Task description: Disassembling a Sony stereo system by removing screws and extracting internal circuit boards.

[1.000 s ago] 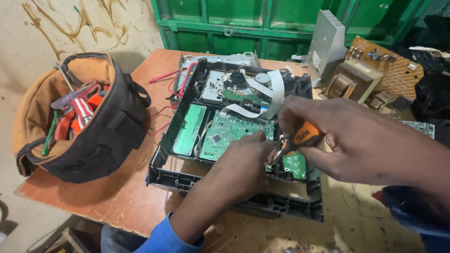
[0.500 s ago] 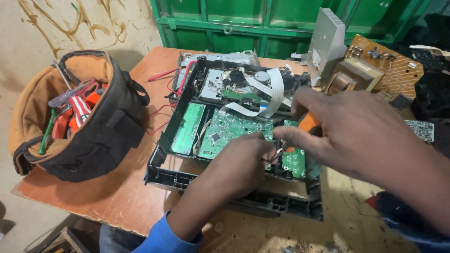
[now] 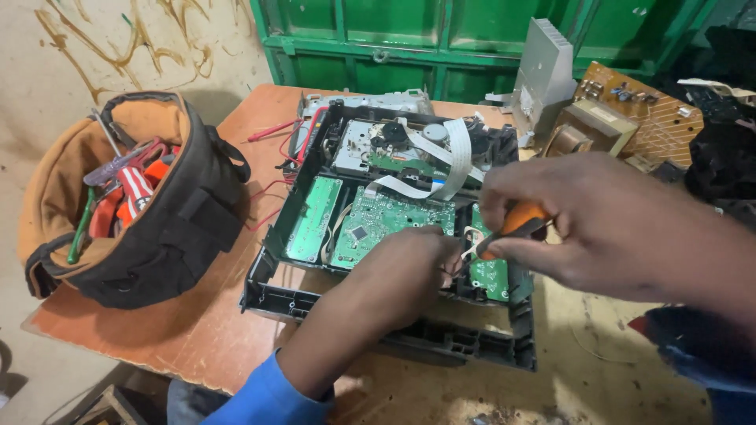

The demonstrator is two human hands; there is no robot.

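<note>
I see my left hand [image 3: 409,264] resting knuckles-up on the opened black player chassis [image 3: 394,330] at centre, fingers curled under so I cannot tell their grip, while my right hand [image 3: 598,220] at 3 o'clock pinches an orange-handled screwdriver [image 3: 516,227] whose tip is hidden behind the left. Green circuit boards [image 3: 370,224] and white ribbon cable [image 3: 449,161] sit at 12; a tool bag [image 3: 134,205] at 9. Worn orange table [image 3: 197,330], green metal wall [image 3: 409,31] behind.
</note>
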